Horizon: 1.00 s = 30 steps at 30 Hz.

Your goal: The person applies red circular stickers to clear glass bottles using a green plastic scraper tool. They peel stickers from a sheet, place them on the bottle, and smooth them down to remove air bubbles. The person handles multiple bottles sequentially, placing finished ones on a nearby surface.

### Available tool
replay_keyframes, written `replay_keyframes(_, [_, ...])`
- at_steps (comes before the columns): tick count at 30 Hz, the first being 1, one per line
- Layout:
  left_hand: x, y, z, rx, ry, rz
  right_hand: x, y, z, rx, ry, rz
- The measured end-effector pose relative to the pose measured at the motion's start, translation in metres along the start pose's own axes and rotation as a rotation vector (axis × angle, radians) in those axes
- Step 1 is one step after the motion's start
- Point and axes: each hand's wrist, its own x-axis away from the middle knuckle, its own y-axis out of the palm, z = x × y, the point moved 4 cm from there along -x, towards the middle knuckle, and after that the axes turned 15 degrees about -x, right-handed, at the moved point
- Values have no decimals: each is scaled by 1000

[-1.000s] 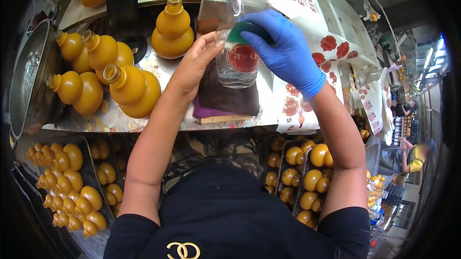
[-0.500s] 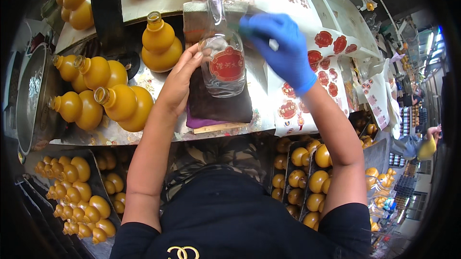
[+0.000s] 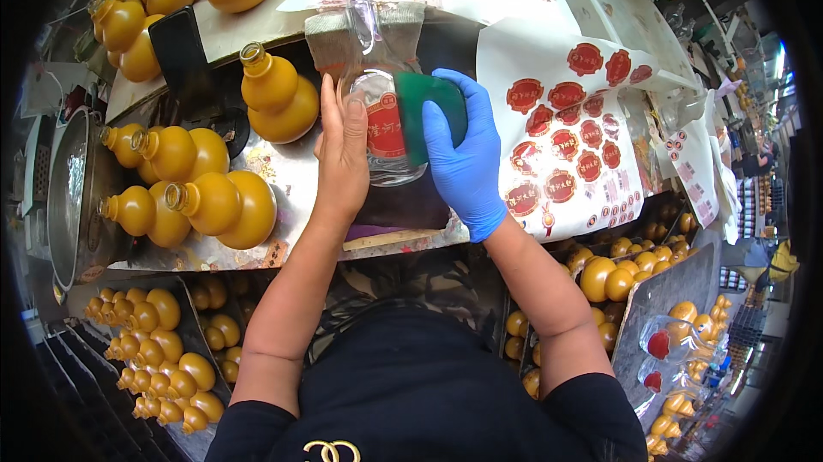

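A clear glass bottle (image 3: 375, 87) with a red, gold-edged label (image 3: 383, 129) lies on a dark cloth pad, its neck pointing away from me. My left hand (image 3: 345, 145) is bare and braces the bottle's left side, thumb up against the glass. My right hand (image 3: 470, 158), in a blue glove, pinches a flat green scraper (image 3: 420, 115) between thumb and fingers. The scraper rests over the right part of the label and hides it. A folded grey cloth (image 3: 330, 38) sits under the bottle's neck.
Yellow gourd-shaped bottles (image 3: 279, 98) stand on the table to the left, beside a dark upright panel (image 3: 180, 46) and a round metal pan (image 3: 81, 196). A sheet of red labels (image 3: 536, 166) lies at right. Trays of similar gourd bottles (image 3: 163, 351) sit below the table.
My right hand has swung down and left, bringing the green scraper onto the label. My left hand has shifted along the bottle's side, and the view has moved slightly.
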Motion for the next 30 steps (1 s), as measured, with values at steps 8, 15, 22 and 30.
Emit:
replay_keyframes(8, [3,2,11,-28,-24,-30,9,-6,7,-28,60,86])
replay_keyframes(15, [7,-2,11,-72,-25,-90,19,0,-19,1,-37,15])
replay_keyframes(22, [8,-6,11,-38,-33,-207,32,-12,19,-107,201,97])
replay_keyframes(30, [-1,-16,-6,66,2,-344,28,-25,13,41,-56,68])
